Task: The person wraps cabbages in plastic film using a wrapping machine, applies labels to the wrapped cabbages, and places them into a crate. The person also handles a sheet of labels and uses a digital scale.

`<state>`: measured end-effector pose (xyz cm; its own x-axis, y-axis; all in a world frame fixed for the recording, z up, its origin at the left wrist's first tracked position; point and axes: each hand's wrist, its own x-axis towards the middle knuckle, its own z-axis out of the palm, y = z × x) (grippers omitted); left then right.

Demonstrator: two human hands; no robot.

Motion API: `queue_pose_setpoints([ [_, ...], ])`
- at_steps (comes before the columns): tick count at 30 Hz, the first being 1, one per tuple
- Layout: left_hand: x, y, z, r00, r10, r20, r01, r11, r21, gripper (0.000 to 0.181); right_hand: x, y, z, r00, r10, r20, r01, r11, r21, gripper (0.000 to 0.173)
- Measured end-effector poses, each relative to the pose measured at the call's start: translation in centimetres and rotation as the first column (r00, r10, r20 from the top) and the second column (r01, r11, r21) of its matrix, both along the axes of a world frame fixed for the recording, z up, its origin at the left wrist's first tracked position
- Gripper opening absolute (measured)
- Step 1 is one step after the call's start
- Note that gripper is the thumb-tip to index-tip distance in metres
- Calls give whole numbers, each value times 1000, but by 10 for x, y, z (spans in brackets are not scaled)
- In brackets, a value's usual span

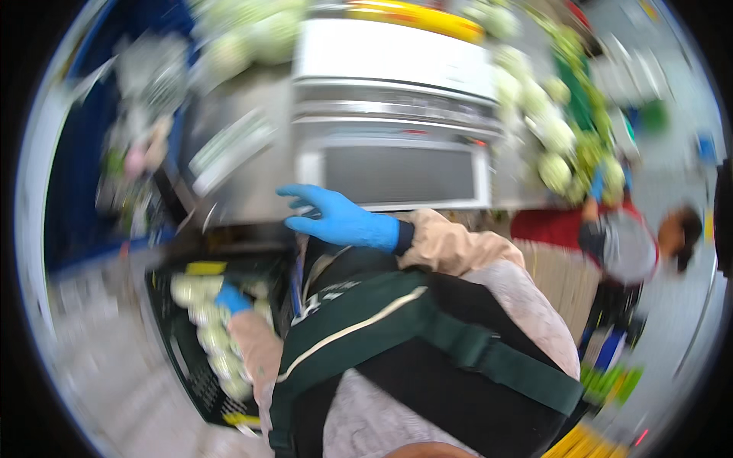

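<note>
My left hand (232, 297), in a blue glove, reaches down into a dark plastic crate (182, 338) at my left side. It touches the pale round vegetables (215, 338), likely cabbages, stacked in rows there; its fingers are partly hidden and blurred. In front of my apron, my right hand (338, 217), also blue-gloved, hangs with fingers apart and nothing in them. Just beyond it is the grey plate (401, 174) of a white tabletop wrapping machine (395, 57), set on a steel table (246, 177).
More cabbages lie at the back left (257, 43) and along the right (552, 137). A yellow roll (418, 20) lies behind the machine. A white-and-green box-like item (232, 151) rests on the table. A blue bin (74, 189) holds plastic waste. A co-worker (624, 243) handles vegetables at right.
</note>
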<state>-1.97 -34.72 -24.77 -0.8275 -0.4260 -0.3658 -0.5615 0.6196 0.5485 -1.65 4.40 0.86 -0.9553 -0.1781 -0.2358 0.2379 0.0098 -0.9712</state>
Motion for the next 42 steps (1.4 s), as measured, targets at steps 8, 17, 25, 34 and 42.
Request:
queue_pose_setpoints([
  [8, 29, 101, 194, 984, 179, 15, -170, 955, -244, 60, 132, 425, -64, 242, -563, -790, 852, -265, 451, 90],
  [17, -20, 137, 154, 872, 284, -399, -253, 959, 128, 70, 285, 626, -100, 5, -852, -524, 635, -402, 659, 141],
  [25, -74, 297, 158, 864, -11, -503, 279, 842, 461, 55, 331, 704, -131, -209, -961, -179, 978, -209, -23, 80],
  [34, -41, 579, 297, 558, -633, -537, 766, 144, 627, 46, 210, 534, 4, 580, -812, 56, 395, 221, -892, 69],
  [42, -102, 644, 279, 796, -515, -319, 146, -347, 926, 54, 45, 407, 37, 850, -527, -9, 497, 807, -319, 61],
])
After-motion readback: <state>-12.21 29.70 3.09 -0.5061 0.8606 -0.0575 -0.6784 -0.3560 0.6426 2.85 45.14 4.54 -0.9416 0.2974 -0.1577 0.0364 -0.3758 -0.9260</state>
